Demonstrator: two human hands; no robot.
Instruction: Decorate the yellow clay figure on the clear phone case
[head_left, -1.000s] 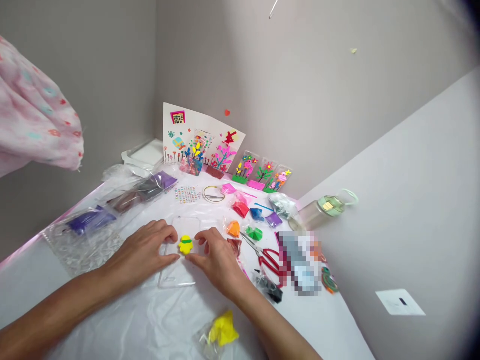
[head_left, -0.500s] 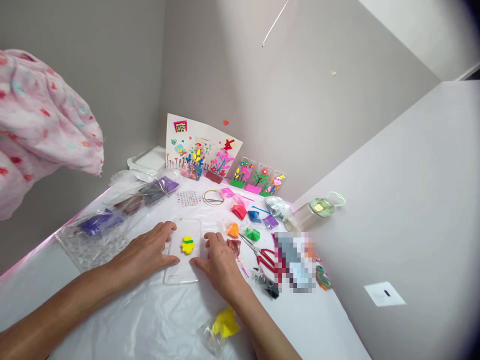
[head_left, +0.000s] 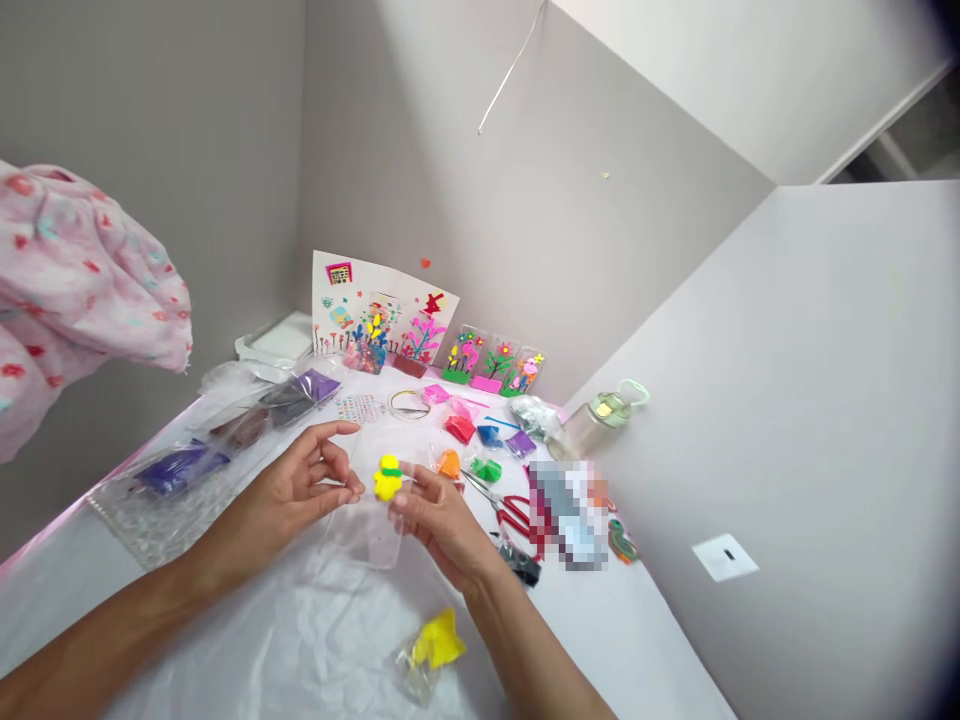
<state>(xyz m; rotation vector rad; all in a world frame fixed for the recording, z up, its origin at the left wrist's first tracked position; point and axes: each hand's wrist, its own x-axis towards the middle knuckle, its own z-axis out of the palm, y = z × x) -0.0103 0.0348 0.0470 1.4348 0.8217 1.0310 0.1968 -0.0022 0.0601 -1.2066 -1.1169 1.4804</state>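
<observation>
A clear phone case (head_left: 365, 545) is raised and tilted above the white tablecloth, its outline faint. On it sits a yellow clay figure (head_left: 388, 484) with a green band across its middle. My right hand (head_left: 442, 525) grips the case's right side, thumb in front beside the figure and fingers behind. At the left side of the case, my left hand (head_left: 289, 485) has thumb and fingertips pinched together and the index finger stretched out above. Whether anything is in that pinch is too small to tell.
A yellow clay packet (head_left: 439, 640) lies near the front. Red-handled scissors (head_left: 514, 515), colored clay packets and a bottle (head_left: 600, 420) are to the right. Plastic bags (head_left: 184, 468) lie left. Decorated cases stand behind, beside a drawing (head_left: 326, 300).
The case has come up off the table with the yellow figure on it. My right hand has closed on it, and my left fingers have drawn together. The view has shifted.
</observation>
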